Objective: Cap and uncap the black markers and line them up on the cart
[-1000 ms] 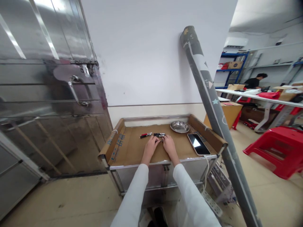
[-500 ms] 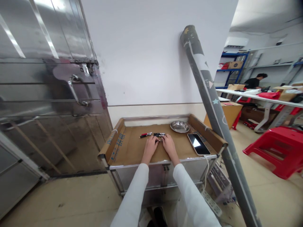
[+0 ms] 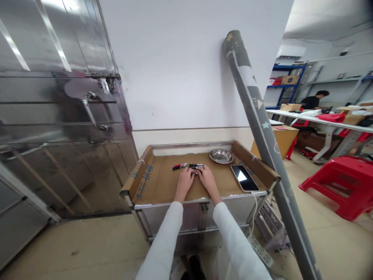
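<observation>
My left hand (image 3: 185,180) and my right hand (image 3: 206,178) rest close together low over the cardboard-lined cart top (image 3: 166,186). Their fingers are closed on a small dark pen (image 3: 194,173), held between the fingertips; most of it is hidden. Just beyond the fingers lie several black pens (image 3: 196,166) side by side. To the left of these is a red and black pen group (image 3: 178,166), lying flat.
A round steel dish (image 3: 221,156) sits at the back right of the cart, and a cabled phone (image 3: 244,178) lies nearer. Raised cardboard sides (image 3: 256,168) edge the cart. A long grey roll (image 3: 256,105) leans at the right; a red stool (image 3: 344,186) stands beyond.
My right fingertips have shifted slightly, and the dark pen between my hands is turned a little. The other pens, dish and phone stay in place.
</observation>
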`<state>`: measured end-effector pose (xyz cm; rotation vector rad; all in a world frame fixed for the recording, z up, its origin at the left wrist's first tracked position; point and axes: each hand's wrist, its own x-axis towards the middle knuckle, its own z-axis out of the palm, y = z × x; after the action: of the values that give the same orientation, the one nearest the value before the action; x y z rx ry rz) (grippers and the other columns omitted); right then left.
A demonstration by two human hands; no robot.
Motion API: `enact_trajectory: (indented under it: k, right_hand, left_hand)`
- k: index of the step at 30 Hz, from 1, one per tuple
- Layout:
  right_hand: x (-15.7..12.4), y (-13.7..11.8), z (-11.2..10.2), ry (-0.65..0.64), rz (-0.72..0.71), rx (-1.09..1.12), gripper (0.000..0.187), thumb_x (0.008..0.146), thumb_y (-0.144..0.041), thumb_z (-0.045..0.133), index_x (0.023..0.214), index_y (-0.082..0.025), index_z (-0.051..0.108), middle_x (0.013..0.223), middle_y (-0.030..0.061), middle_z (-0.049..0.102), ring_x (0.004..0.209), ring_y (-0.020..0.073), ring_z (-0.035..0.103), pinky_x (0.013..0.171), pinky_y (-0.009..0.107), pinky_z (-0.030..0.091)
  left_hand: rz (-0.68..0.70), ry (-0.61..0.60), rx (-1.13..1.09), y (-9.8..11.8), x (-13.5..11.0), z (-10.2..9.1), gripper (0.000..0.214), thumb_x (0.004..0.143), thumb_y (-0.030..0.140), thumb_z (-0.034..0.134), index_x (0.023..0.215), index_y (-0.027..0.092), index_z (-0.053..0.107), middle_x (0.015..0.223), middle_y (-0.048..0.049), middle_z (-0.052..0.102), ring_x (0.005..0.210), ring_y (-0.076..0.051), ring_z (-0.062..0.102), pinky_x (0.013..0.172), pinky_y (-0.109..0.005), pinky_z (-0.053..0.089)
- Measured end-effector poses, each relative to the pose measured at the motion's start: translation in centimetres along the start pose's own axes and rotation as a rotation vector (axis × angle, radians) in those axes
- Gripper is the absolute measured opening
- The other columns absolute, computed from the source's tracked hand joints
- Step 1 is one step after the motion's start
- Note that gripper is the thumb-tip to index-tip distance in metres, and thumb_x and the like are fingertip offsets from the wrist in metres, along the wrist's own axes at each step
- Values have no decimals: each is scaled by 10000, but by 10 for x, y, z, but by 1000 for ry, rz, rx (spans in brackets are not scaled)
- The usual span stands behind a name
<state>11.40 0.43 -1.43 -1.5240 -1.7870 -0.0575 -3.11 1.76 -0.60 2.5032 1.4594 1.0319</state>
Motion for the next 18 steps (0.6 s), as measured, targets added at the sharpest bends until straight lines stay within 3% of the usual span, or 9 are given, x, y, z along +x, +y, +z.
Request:
enact_trajectory:
  k: [18]
  right_hand:
    - [0, -3, -3, -84, 6, 13, 266, 913, -175, 469, 1060, -170, 690, 1076, 100, 654, 970, 182, 606, 913, 291, 450]
  left_hand:
    - [40, 44, -27, 0, 0, 2, 99, 885, 169, 527, 948, 192, 600, 1006, -78, 617, 1014, -232, 590, 912, -394, 455]
